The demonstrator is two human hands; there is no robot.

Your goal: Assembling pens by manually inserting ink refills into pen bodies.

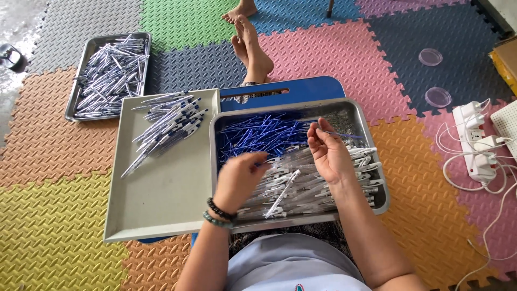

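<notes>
A steel tray [377, 161] on my lap holds a heap of blue ink refills [258, 134] at its far side and clear pen barrels [301, 188] at its near side. My left hand [237, 178], with bead bracelets on the wrist, hovers over the tray's left part, its fingers curled down near the refills; whether they grip one is hidden. My right hand [328, 151] pinches a thin blue refill [344, 133] above the tray. A grey plastic tray [156, 205] to the left carries a pile of assembled pens [167, 126].
Another steel tray [81, 75] full of assembled pens lies on the foam floor mats at the far left. A blue board [318, 89] sits under the trays. A person's bare feet [250, 43] rest beyond. Two clear round lids [437, 97] and a power strip [476, 140] with cables lie at the right.
</notes>
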